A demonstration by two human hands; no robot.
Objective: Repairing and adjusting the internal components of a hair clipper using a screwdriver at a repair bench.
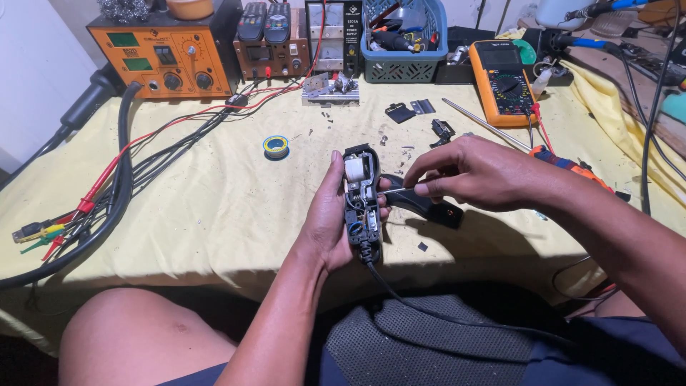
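My left hand [325,214] grips an opened black plastic device [361,204], upright over the table's front edge; its white part and small wired components show inside, and a black cord [429,307] runs from its bottom down to my lap. My right hand [475,171] pinches a thin light-coloured wire [393,191] that leads into the device. Under my right hand lies the black cover half [429,207] of the device.
On the yellow cloth-covered table [214,207] are a solder reel [276,146], an orange multimeter [502,82], an orange rework station [168,57], a bench power supply [334,36], a blue basket of tools [404,39], red and black leads [107,193], a screwdriver [564,164], small black parts [441,131].
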